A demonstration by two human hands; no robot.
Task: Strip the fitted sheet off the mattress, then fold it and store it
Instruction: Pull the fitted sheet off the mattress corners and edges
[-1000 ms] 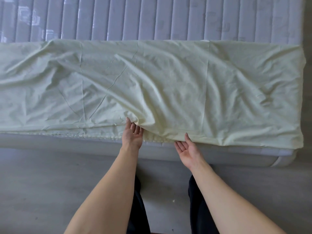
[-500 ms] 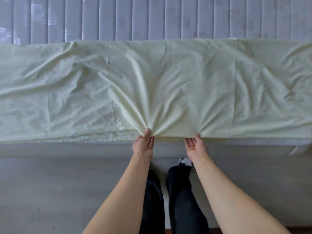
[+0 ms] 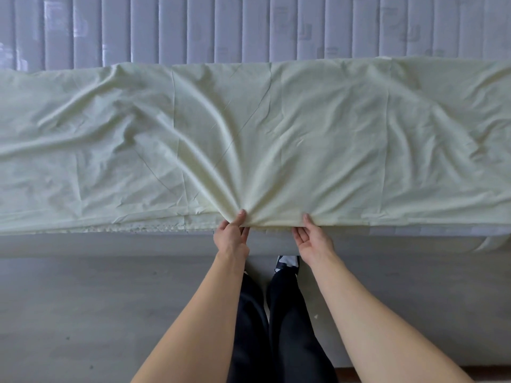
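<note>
Our left hand (image 3: 231, 236) pinches the near edge of the sheet (image 3: 276, 139), thumb on top and fingers curled beneath, so that the cloth bunches into a fan of creases running away from the grip. Our right hand (image 3: 312, 241) sits just beside it, palm turned up, thumb on the cloth and fingers tucked under the same edge, holding it. The two hands are close together near the middle of the mattress's near edge, with a short taut span of hem between them. From there the pale yellow-green sheet spreads left and right as a long folded band lying along the near edge of the mattress (image 3: 249, 26), reaching past both sides of the view. Its gathered elastic hem shows along the near edge to the left of our left hand. Beyond the sheet's far edge the mattress lies bare, grey and quilted in stripes. Below our arms are dark trousers (image 3: 290, 327), a patterned sock (image 3: 286, 262) and the grey floor (image 3: 83, 313).
</note>
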